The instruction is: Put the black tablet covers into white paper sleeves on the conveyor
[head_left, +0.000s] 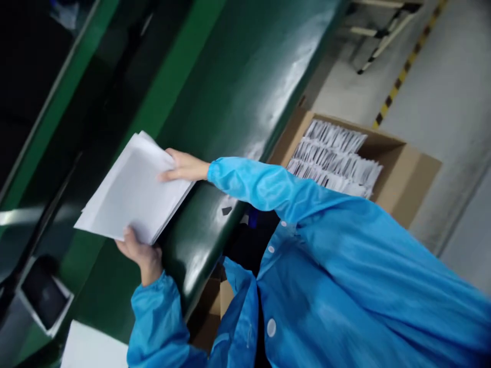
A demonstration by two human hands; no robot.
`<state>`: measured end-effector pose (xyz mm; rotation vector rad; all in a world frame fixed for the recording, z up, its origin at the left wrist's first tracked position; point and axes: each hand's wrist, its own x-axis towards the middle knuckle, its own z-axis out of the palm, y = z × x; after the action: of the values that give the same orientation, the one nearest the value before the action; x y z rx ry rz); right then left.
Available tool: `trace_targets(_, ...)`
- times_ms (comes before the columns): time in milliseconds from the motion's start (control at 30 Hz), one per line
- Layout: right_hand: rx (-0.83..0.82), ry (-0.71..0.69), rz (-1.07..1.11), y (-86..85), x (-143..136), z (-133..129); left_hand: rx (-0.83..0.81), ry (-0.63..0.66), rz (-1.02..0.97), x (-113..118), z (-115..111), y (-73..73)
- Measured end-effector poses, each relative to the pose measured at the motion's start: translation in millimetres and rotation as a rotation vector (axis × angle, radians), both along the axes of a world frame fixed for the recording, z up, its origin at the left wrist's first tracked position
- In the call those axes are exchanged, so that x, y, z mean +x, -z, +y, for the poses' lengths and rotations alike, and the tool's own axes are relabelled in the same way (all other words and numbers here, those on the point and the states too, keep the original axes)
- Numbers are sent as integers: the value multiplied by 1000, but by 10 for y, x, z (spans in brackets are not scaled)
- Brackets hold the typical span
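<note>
A stack of white sheets (pixel 130 189) is held above the green work surface. My left hand (pixel 141 253) grips its lower edge, thumb on top and the other fingers hidden underneath. At the upper right edge, my right hand (pixel 184 166) holds the same stack, with its thumb and part of its fingers visible. The sheets are slightly fanned at the far left edge. Blue sleeves cover both arms.
The green surface (pixel 230 102) runs diagonally. Beside it, an open cardboard box (pixel 399 174) holds rows of packed papers (pixel 333 158). More white sheets (pixel 94 347) and a dark, white-edged object (pixel 44 296) are at lower left. Yellow-black tape (pixel 406 69) marks the floor.
</note>
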<state>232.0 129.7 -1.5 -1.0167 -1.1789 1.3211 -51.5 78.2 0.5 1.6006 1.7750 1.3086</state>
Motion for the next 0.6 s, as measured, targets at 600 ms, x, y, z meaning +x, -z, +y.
trace_targets(600, -316, 521, -259, -366, 349, -4, -15, -258, 178, -1073, -157, -298)
